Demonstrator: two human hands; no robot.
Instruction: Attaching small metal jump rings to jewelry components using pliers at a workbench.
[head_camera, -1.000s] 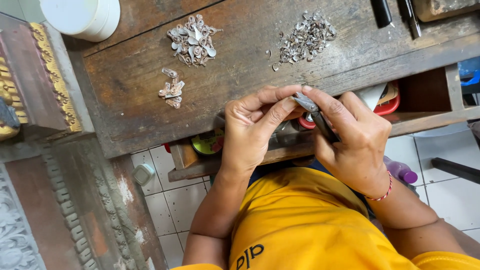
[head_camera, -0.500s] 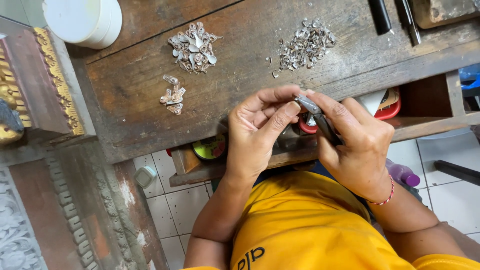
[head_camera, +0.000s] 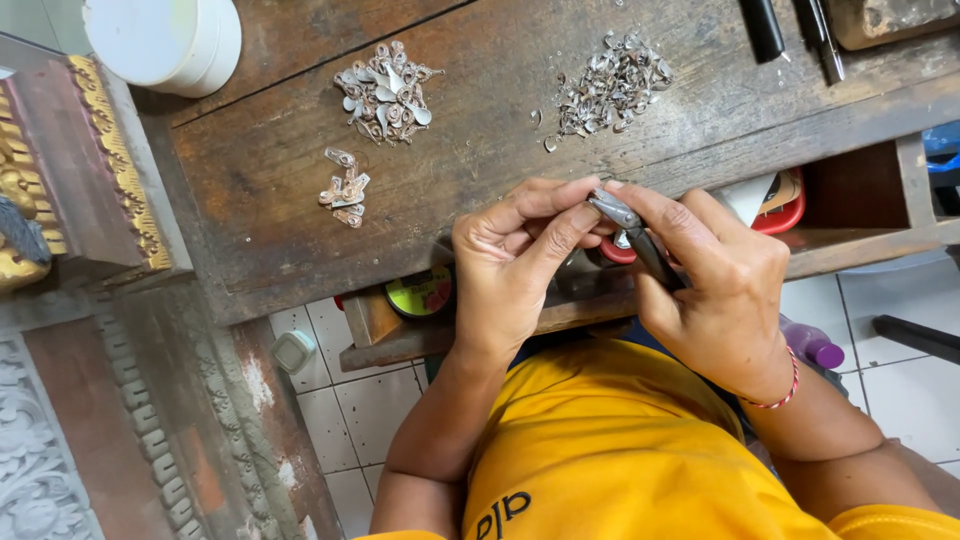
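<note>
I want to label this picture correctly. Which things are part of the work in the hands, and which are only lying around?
In use: left hand, right hand, pliers, small metal pieces in three heaps.

Lying about: white container, dark tools, green round tin, purple bottle.

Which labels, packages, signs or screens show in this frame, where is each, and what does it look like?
Round label: on a disc in the shelf under the wooden workbench, left of the left hand; green and yellow with a pink part.
Red container: in the shelf compartment right of the right hand, with a white and orange printed face.
Shirt print: dark letters on the yellow shirt, bottom edge.
No signs or screens.
</note>
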